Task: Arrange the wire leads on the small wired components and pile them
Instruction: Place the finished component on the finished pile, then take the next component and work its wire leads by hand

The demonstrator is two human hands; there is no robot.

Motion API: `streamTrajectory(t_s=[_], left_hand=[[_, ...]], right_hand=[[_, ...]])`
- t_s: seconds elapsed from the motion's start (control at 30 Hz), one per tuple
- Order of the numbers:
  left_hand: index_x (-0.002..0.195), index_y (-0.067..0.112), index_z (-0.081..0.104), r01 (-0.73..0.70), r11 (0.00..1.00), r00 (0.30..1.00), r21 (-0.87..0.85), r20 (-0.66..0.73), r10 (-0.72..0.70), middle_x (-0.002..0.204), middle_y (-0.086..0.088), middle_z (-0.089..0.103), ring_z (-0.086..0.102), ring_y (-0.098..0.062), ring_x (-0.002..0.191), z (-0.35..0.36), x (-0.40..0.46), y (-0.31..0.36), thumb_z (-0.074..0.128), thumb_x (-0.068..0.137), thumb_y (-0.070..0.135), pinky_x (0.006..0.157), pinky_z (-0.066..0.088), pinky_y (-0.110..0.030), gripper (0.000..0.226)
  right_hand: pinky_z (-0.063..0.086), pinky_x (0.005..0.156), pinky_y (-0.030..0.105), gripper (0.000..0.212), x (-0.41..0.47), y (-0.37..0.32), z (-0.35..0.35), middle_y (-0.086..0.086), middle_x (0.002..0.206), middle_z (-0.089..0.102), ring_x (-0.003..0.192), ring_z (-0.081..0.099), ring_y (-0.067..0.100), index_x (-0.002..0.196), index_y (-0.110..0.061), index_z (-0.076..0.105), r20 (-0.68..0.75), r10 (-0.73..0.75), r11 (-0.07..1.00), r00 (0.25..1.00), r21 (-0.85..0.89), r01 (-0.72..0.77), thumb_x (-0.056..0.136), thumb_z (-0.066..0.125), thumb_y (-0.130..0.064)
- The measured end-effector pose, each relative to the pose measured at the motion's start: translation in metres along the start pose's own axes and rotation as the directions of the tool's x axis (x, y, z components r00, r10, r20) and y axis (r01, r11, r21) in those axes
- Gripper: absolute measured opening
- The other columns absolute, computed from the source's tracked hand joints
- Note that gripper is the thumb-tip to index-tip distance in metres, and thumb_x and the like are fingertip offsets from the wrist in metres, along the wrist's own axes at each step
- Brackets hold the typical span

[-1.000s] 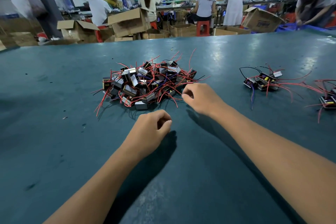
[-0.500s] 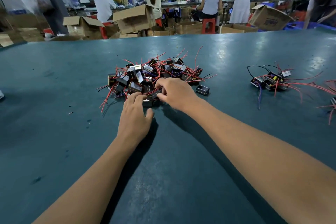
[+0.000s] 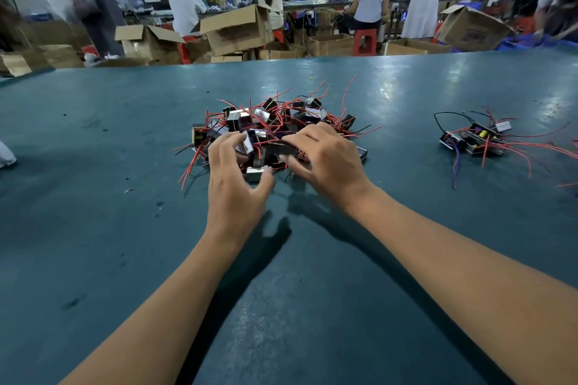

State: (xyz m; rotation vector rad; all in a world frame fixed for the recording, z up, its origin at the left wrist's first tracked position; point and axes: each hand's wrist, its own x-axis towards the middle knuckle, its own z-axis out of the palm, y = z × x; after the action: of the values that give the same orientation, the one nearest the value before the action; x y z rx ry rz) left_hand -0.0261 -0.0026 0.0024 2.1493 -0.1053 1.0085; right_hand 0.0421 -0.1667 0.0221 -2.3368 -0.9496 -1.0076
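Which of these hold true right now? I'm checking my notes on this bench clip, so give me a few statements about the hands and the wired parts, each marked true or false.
1. Both hands reach into the big pile of wired components. True.
2. The left hand lies flat on bare table, away from the pile. False: its curled fingers are among the components at the pile's near edge.
3. A smaller group of components lies to the right of the pile. True.
4. The pile's wire leads are mostly green. False: mostly red.
5. The right hand reaches the smaller group. False: it is at the big pile.

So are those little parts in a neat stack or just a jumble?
A jumble: the wired components lie tipped every way, red leads sticking out.
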Motion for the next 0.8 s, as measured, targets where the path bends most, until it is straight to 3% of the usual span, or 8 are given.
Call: streamTrajectory(t_s=[0.1,0.2,0.3,0.43,0.57,0.67,0.73,0.8], left_hand=[[0.132,0.013,0.048,-0.021,1.000,0.997,-0.003,0.070,0.022,0.123,0.005,0.042,0.056,-0.024,0.102,0.000,-0.003,0.002,0.078,0.080,0.011,0.087,0.046,-0.024,0.061],[0.128,0.016,0.050,0.007,1.000,0.972,-0.030,0.233,0.001,0.112,0.003,0.052,0.053,-0.016,0.088,0.000,-0.004,0.003,0.083,0.077,0.015,0.077,0.044,-0.020,0.060],[0.123,0.022,0.053,-0.090,0.995,0.868,-0.049,0.485,0.103,0.107,0.007,0.058,0.055,-0.009,0.086,0.000,-0.008,0.006,0.081,0.077,0.033,0.076,0.046,-0.018,0.055],[0.120,0.029,0.058,-0.154,0.979,0.717,-0.133,0.667,0.203,0.105,0.016,0.068,0.065,-0.007,0.091,0.003,-0.017,0.010,0.077,0.082,0.041,0.083,0.054,-0.037,0.045],[0.121,0.032,0.057,-0.081,0.963,0.645,-0.258,0.723,0.248,0.108,0.018,0.069,0.067,-0.006,0.100,0.002,-0.020,0.013,0.082,0.077,0.049,0.087,0.054,-0.028,0.053],[0.119,0.038,0.060,0.036,0.950,0.669,-0.309,0.714,0.207,0.108,0.019,0.069,0.067,-0.005,0.100,-0.001,-0.020,0.016,0.077,0.081,0.052,0.090,0.054,-0.029,0.044],[0.122,0.030,0.060,0.164,0.926,0.701,-0.339,0.701,0.133,0.108,0.009,0.073,0.069,-0.013,0.102,-0.003,-0.018,0.013,0.074,0.087,0.038,0.093,0.055,-0.038,0.039],[0.130,0.025,0.054,0.278,0.880,0.679,-0.386,0.727,0.104,0.108,0.000,0.074,0.071,-0.018,0.101,-0.007,-0.015,0.011,0.072,0.089,0.020,0.087,0.055,-0.029,0.045]], right_hand=[[0.054,0.069,0.033,0.026,-0.018,-0.003,-0.019,0.001,0.096,0.069,0.091,0.064,0.023,0.112,-0.013,0.073,-0.088,-0.078,0.997,0.993,0.007,0.079,0.088,0.071,-0.024],[0.055,0.068,0.030,0.029,-0.041,-0.004,-0.037,0.001,0.096,0.070,0.086,0.064,0.022,0.115,-0.011,0.072,-0.078,-0.167,0.986,0.983,-0.019,0.166,0.089,0.070,-0.023],[0.056,0.067,0.034,0.029,-0.062,-0.004,-0.050,0.003,0.096,0.070,0.084,0.065,0.024,0.114,-0.010,0.073,-0.020,-0.190,0.982,0.982,-0.026,0.189,0.090,0.068,-0.024],[0.056,0.066,0.037,0.029,-0.078,-0.003,-0.060,0.004,0.095,0.068,0.085,0.065,0.025,0.112,-0.009,0.072,0.150,-0.231,0.972,0.961,0.072,0.222,0.087,0.069,-0.023],[0.057,0.070,0.041,0.039,-0.079,-0.005,-0.062,0.005,0.096,0.069,0.088,0.067,0.025,0.116,-0.005,0.067,0.221,-0.183,0.961,0.958,0.248,0.126,0.082,0.078,-0.020],[0.054,0.081,0.027,0.050,-0.083,-0.007,-0.063,0.000,0.102,0.068,0.093,0.065,0.012,0.128,-0.009,0.058,0.245,-0.121,0.918,0.962,0.396,0.015,0.084,0.077,-0.027],[0.048,0.084,0.018,0.047,-0.086,-0.004,-0.063,-0.005,0.103,0.066,0.095,0.062,0.007,0.129,-0.013,0.056,0.183,-0.062,0.918,0.981,0.395,-0.016,0.087,0.072,-0.027],[0.046,0.085,0.019,0.037,-0.084,0.000,-0.063,-0.004,0.101,0.065,0.096,0.061,0.011,0.125,-0.010,0.058,0.085,-0.015,0.945,0.996,0.326,-0.014,0.090,0.065,-0.021]])
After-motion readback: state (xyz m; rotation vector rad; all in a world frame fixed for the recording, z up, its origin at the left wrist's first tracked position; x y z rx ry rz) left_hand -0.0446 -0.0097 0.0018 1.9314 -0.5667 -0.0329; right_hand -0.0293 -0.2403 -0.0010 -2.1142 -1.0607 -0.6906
